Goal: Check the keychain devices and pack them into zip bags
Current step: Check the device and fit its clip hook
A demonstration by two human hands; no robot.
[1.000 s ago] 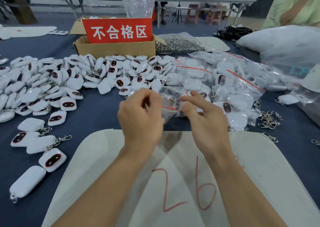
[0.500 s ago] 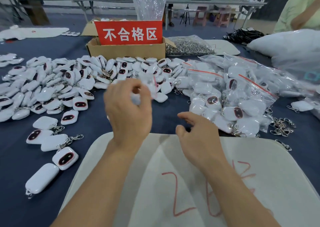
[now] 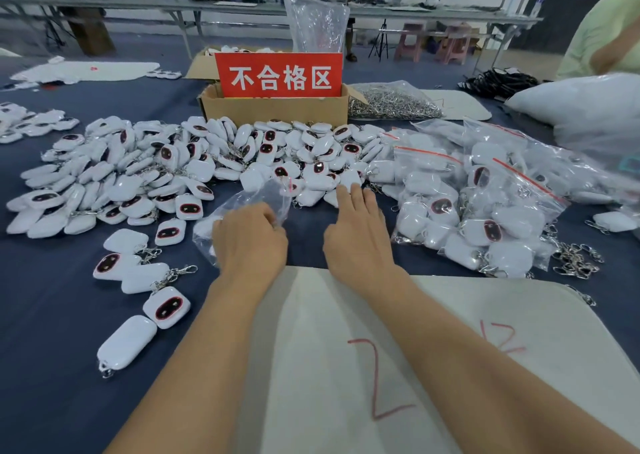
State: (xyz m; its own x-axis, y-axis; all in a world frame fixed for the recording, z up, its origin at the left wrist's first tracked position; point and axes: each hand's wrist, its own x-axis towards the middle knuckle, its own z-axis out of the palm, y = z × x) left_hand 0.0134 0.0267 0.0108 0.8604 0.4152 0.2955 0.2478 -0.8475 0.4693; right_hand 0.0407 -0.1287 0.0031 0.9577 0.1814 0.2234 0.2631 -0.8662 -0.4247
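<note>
Packing step, bag in hand. Our left hand (image 3: 250, 242) grips a clear zip bag (image 3: 258, 195), fingers (image 3: 268, 220) curled round its film just above the blue surface (image 3: 52, 332); whether anything lies inside we cannot tell. Our right hand (image 3: 358, 237) is stretched forward, its fingers straight and close together, holding nothing. The tips sit at the near edge of the loose keychain devices (image 3: 166, 166), on or just short of a white one, we cannot say which. Filled bags (image 3: 485, 208) are heaped to the right; reject box (image 3: 277, 109) with red sign (image 3: 278, 74) stands behind the heap. We judge a device is about to be picked for checking. Next move calls for a pinch on one unit, lifted clear of neighbouring chains, and the bag's mouth held apart to receive it.
</note>
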